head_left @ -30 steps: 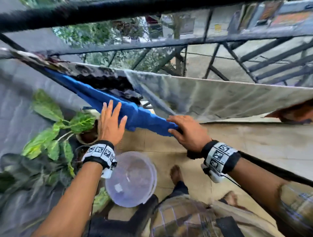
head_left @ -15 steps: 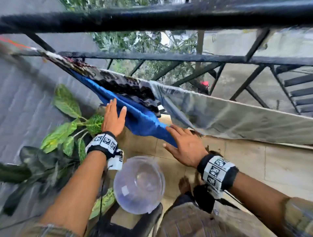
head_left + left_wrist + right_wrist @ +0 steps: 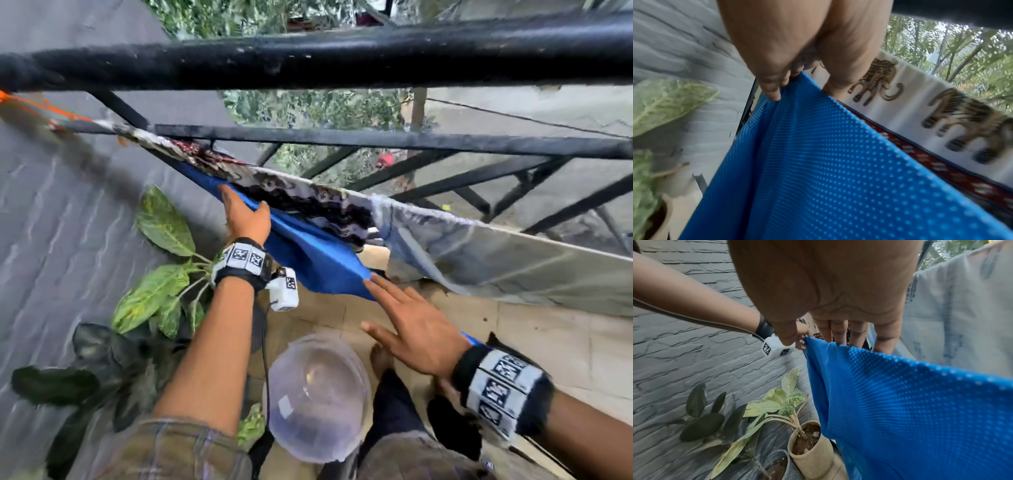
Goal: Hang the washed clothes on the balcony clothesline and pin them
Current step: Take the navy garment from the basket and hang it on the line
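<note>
Blue cloth (image 3: 308, 253): dotted mesh fabric, draped over the clothesline (image 3: 48, 108) just inside the balcony railing (image 3: 342, 58); it hangs down toward the tiled floor (image 3: 548, 342).
Left hand (image 3: 245, 219): up at the top edge of the blue cloth near the wall end of the line; in the left wrist view the fingertips (image 3: 774, 92) curl over the fold and the thumb sits on the far side, so this grip pinches the cloth.
Right hand (image 3: 416, 329): fingers straight and spread, grip wide open; the fingertips (image 3: 839, 339) rest on the upper edge of the blue cloth near its lower corner, holding nothing.
Patterned cloth (image 3: 941, 104): white with elephant prints and a dark red border, hanging on the line just behind the blue cloth, touching it.
Grey cloth (image 3: 513, 253): pale, hanging on the same line farther toward the right.
Clear tub (image 3: 318, 397): round, on the floor below the hands, beside the person's foot.
Potted plants (image 3: 807, 444): in pots against the grey brick wall (image 3: 684, 345), under the left end of the blue cloth.
</note>
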Tool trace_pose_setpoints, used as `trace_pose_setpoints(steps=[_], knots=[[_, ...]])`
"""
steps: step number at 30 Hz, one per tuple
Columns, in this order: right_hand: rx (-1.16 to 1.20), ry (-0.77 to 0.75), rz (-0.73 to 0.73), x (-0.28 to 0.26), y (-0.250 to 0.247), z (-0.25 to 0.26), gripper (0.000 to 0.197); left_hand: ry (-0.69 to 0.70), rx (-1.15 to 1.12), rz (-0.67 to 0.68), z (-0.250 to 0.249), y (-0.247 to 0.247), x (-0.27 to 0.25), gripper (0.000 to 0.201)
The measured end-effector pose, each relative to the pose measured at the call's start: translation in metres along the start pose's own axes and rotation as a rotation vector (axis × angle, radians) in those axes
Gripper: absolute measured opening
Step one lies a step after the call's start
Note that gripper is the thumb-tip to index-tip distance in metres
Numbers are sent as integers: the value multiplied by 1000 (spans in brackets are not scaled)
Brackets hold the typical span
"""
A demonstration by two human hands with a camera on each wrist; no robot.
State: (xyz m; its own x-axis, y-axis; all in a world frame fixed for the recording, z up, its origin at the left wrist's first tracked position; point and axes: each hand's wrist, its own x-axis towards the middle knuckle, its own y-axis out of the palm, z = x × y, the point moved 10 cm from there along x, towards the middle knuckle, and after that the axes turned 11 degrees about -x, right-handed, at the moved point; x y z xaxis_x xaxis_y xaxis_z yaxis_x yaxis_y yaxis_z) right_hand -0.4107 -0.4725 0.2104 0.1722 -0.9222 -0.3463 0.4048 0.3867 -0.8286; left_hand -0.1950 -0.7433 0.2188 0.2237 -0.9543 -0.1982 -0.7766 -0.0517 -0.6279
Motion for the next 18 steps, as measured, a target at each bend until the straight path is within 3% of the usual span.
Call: trace_pose_setpoints(steps=[9, 16, 18], knots=[[-22, 33, -20, 29, -15, 28, 78, 110, 69, -39, 7, -45, 57, 93], [-78, 194, 45, -10, -26, -4, 80, 60, -155, -28, 17, -49, 104, 103], [-74, 221, 74, -31, -19, -19, 75, 48, -207, -2, 20, -49, 113, 89]])
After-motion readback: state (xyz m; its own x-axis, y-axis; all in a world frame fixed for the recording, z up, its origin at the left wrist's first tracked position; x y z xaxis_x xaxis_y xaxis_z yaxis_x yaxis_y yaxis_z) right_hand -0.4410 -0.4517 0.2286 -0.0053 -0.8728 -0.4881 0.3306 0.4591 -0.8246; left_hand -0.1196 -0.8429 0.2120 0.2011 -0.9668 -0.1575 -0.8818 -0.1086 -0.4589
